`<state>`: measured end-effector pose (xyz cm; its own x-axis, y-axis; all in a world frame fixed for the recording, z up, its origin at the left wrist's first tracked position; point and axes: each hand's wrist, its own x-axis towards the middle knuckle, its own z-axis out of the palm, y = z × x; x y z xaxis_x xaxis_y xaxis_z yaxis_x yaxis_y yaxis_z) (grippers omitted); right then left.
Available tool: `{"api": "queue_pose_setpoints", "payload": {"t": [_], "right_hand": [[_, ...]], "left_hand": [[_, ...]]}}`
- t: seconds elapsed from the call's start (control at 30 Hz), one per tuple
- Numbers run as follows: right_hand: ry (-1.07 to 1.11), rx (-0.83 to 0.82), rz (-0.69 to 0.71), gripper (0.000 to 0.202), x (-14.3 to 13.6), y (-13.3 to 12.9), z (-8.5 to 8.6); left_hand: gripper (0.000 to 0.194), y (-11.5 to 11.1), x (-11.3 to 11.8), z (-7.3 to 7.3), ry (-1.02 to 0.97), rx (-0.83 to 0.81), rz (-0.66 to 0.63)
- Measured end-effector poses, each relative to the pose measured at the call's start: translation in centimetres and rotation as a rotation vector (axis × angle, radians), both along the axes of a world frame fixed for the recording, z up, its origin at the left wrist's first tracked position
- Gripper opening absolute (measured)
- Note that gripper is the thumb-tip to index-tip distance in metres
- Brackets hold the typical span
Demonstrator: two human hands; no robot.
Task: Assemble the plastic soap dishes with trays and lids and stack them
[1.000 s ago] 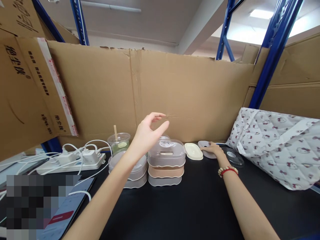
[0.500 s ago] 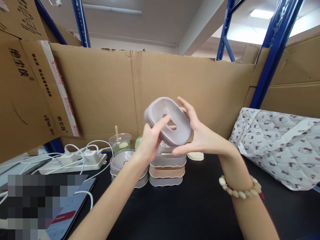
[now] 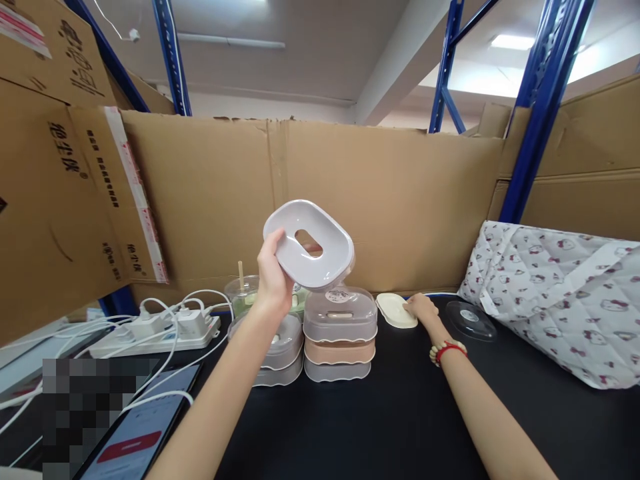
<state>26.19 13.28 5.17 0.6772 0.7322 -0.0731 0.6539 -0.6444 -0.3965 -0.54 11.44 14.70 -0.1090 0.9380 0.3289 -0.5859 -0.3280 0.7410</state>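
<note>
Left hand [image 3: 273,277] grips a tilted grey oval tray [image 3: 309,244] with a slot; right hand [image 3: 419,307] touches a cream lid [image 3: 395,310].

A power strip [image 3: 160,331] (cables plugged in) sits near a phone [image 3: 135,440].

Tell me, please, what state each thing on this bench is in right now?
Left hand: raised, gripping the grey tray.
Grey tray: held tilted above the stack.
Right hand: touching the cream lid.
Cream lid: flat on the table.
Stacked boxes: stacked, topped by a clear cover.
Clear lid: lying apart.
</note>
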Motion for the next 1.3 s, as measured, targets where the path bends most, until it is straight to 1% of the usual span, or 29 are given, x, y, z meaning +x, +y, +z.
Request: {"api": "queue_pose_setpoints", "payload": {"t": [0.07, 0.13, 0.17, 0.23, 0.3, 0.33, 0.37, 0.4, 0.43, 0.47, 0.5, 0.53, 0.57, 0.6, 0.67, 0.7, 0.77, 0.83, 0.9, 0.97, 1.03, 1.07, 1.13, 1.2, 1.3], "right_hand": [[0.008, 0.036, 0.003, 0.025, 0.3, -0.2, 0.9], [0.001, 0.111, 0.016, 0.023, 0.2, -0.5, 2.7], [-0.010, 0.167, 0.026, 0.024, 0.0, -0.7, 3.8], [-0.048, 0.298, 0.037, 0.033, -0.9, -1.4, 6.4], [-0.076, 0.479, 0.051, 0.049, -2.6, -2.3, 8.7], [-0.065, 0.600, 0.078, 0.055, -3.7, -2.8, 9.7], [0.018, 0.807, 0.151, 0.058, -5.0, -3.4, 10.3], [0.135, 0.975, 0.266, 0.059, -6.3, -3.9, 10.8], [0.251, 1.087, 0.414, 0.059, -7.6, -4.4, 11.0], [0.357, 1.133, 0.575, 0.058, -8.9, -4.8, 10.9], [0.440, 1.115, 0.707, 0.057, -10.1, -5.3, 10.8], [0.510, 1.069, 0.803, 0.057, -11.1, -5.7, 10.6], [0.570, 1.004, 0.869, 0.058, -11.9, -6.0, 10.4], [0.625, 0.943, 0.901, 0.063, -12.5, -6.3, 10.1], [0.695, 0.868, 0.931, 0.074, -13.1, -6.8, 9.8], [0.702, 0.855, 0.946, 0.075, -13.2, -7.0, 9.7], [0.662, 0.881, 0.974, 0.072, -13.2, -7.2, 9.7], [0.610, 0.944, 0.968, 0.067, -13.0, -7.0, 9.7], [0.611, 1.027, 0.902, 0.060, -12.9, -6.6, 9.7], [0.640, 1.113, 0.812, 0.055, -12.7, -6.2, 9.7], [0.644, 1.159, 0.765, 0.054, -12.6, -5.8, 9.8], [0.637, 1.158, 0.765, 0.054, -12.6, -5.8, 9.8], [0.612, 1.127, 0.793, 0.053, -12.6, -5.7, 9.8], [0.568, 1.097, 0.816, 0.053, -12.6, -5.6, 9.6], [0.432, 1.086, 0.864, 0.056, -12.5, -5.3, 9.1]], "left_hand": [[0.030, 0.2, 0.0, -0.1, 0.002, -0.008, 0.019], [0.033, 0.4, 0.0, -0.2, 0.015, -0.022, 0.023], [0.034, 0.4, 0.0, -0.3, 0.027, -0.025, -0.001], [0.037, 0.5, 0.1, -0.4, 0.063, -0.027, -0.103], [0.039, 0.4, 0.3, -0.6, 0.094, -0.026, -0.180], [0.039, 0.3, 0.5, -0.7, 0.104, -0.017, -0.192], [0.040, 0.3, 0.7, -0.8, 0.113, -0.004, -0.193], [0.040, 0.2, 0.9, -0.9, 0.119, 0.015, -0.187], [0.041, 0.1, 1.1, -1.1, 0.120, 0.039, -0.179], [0.042, 0.0, 1.2, -1.2, 0.115, 0.065, -0.174], [0.044, 0.0, 1.3, -1.3, 0.106, 0.092, -0.173], [0.045, -0.1, 1.3, -1.3, 0.094, 0.117, -0.171], [0.047, -0.1, 1.3, -1.3, 0.083, 0.138, -0.172], [0.048, -0.2, 1.3, -1.3, 0.078, 0.154, -0.172], [0.048, -0.3, 1.2, -1.1, 0.100, 0.172, -0.166], [0.047, -0.4, 1.1, -1.0, 0.117, 0.183, -0.146], [0.043, -0.7, 1.1, -0.9, 0.153, 0.212, -0.093], [0.041, -1.0, 1.0, -0.7, 0.181, 0.246, -0.060], [0.042, -1.2, 0.9, -0.6, 0.222, 0.278, -0.116], [0.045, -1.3, 0.7, -0.6, 0.292, 0.294, -0.243], [0.049, -1.4, 0.6, -0.6, 0.346, 0.251, -0.361], [0.051, -1.4, 0.7, -0.6, 0.357, 0.204, -0.393], [0.055, -1.6, 0.8, -0.6, 0.332, 0.098, -0.404], [0.057, -1.8, 1.1, -0.6, 0.262, 0.017, -0.392], [0.053, -2.1, 1.7, -0.7, 0.107, -0.016, -0.359]]}}
